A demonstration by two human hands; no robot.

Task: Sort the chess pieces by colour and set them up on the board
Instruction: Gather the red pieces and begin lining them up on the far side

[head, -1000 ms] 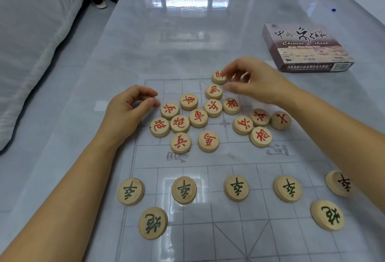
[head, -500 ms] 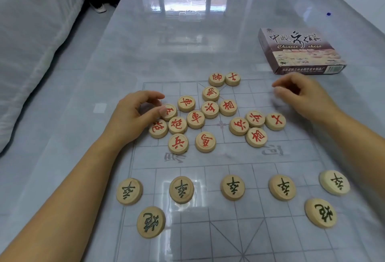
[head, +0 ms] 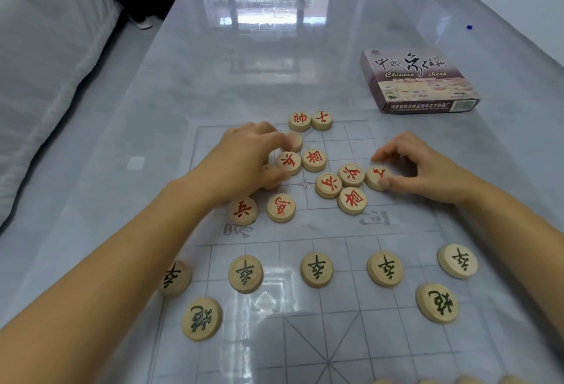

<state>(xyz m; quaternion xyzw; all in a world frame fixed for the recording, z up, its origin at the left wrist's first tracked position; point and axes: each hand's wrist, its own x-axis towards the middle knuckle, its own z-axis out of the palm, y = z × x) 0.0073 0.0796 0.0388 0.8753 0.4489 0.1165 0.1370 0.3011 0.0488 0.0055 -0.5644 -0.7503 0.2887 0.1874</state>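
- The left hand (head: 244,164) is reached forward over the board (head: 335,316), with the forearm stretched in from the near left and the palm turned down.
- Its fingers are bent over the left part of the loose group of red pieces (head: 314,160). A forefinger tip is laid against a half-hidden piece (head: 295,141), and the thumb is lowered near another piece below it.
- The fingertips are blurred, so it cannot be told whether any piece is actually pinched by this hand.
- The right hand (head: 427,170) is brought in from the near right, wrist low and knuckles raised, with the fingers curled inward.
- The rightmost red piece (head: 376,176) is bracketed in a narrow grip. The thumb tip is pressed on its near edge and the forefinger is curved just over its far rim. The piece lies flat on the board.
- Two red pieces (head: 300,121) are placed side by side, touching, at the board's far edge.
- Five dark pieces (head: 316,269) are set in a row on the near half, with two more placed just nearer.
- A box (head: 418,81) is left on the table (head: 244,63), well apart from both hands.
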